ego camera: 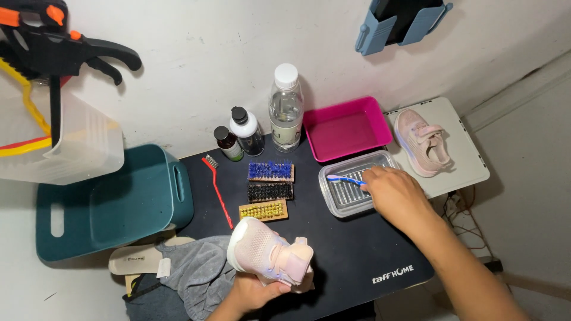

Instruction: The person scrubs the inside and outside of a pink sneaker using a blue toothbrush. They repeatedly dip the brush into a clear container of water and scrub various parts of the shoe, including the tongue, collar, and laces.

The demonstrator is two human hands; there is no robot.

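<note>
My left hand [253, 293] grips a small pink shoe [267, 252] from below, sole end turned toward the wall, above the near edge of the black table [345, 255]. My right hand [395, 193] reaches over a clear ribbed tray [345, 199] and pinches the handle of a blue toothbrush [344, 178] that lies across the tray. A second pink shoe [421, 142] rests on a white board [470, 148] at the right.
Three wooden brushes lie in a column: blue [270, 171], black [270, 191], yellow [263, 210]. A red-handled brush [217, 187], two dark bottles [238, 135], a water bottle [286, 107] and a magenta tray [345, 128] stand behind. A teal bin [107, 205] and grey cloth [199, 273] sit left.
</note>
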